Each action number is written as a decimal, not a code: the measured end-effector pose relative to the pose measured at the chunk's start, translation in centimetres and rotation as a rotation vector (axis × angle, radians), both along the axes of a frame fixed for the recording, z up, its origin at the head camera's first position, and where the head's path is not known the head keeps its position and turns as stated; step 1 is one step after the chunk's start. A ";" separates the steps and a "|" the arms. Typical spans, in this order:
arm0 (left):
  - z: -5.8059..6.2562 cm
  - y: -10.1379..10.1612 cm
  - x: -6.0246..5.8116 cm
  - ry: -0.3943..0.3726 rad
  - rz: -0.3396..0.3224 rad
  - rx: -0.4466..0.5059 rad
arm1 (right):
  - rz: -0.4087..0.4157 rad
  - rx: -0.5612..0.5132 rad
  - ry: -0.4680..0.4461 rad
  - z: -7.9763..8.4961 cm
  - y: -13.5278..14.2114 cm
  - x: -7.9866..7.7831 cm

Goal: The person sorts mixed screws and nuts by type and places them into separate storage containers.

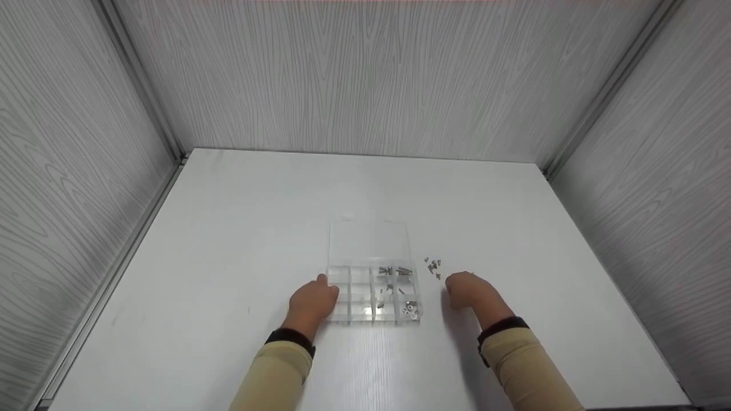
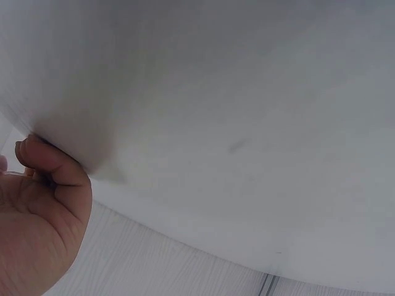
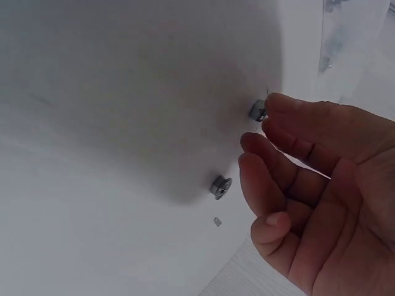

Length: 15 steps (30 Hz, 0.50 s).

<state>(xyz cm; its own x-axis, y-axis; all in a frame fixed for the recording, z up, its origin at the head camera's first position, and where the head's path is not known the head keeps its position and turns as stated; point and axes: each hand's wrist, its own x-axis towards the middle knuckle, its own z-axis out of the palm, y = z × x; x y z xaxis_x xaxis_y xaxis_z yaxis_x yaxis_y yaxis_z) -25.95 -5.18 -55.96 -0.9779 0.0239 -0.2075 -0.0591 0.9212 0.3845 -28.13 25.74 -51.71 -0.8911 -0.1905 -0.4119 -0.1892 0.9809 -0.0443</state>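
A clear plastic compartment box point(image 1: 361, 308) lies on the white table with its lid point(image 1: 369, 240) folded back. My left hand point(image 1: 313, 299) grips the box's left wall; in the left wrist view its thumb point(image 2: 46, 154) is bent and most of the box is out of frame. To the right of the box, my right hand point(image 1: 473, 292) is low over the table. In the right wrist view, its fingers are loosely bent and spaced from the thumb point(image 3: 296, 111). One small metal fastener point(image 3: 257, 111) is right at the thumb tip, another fastener point(image 3: 220, 186) lies beside the fingers.
Several small screws point(image 1: 434, 265) are scattered between the box and my right hand. The box's right-hand compartments hold screws point(image 1: 404, 271) and small nuts or washers point(image 1: 410, 309). Grey wood-grain panels point(image 1: 354, 80) enclose the table at the back and sides.
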 end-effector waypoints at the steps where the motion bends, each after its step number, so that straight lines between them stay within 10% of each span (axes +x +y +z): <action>1: 0.0 0.0 0.0 0.003 0.000 -0.001 | -0.011 -0.001 -0.003 -0.1 0.0 0.0; 15: 0.2 -0.2 0.2 0.022 -0.056 -0.035 | -0.014 -0.009 -0.004 -0.5 -0.3 0.0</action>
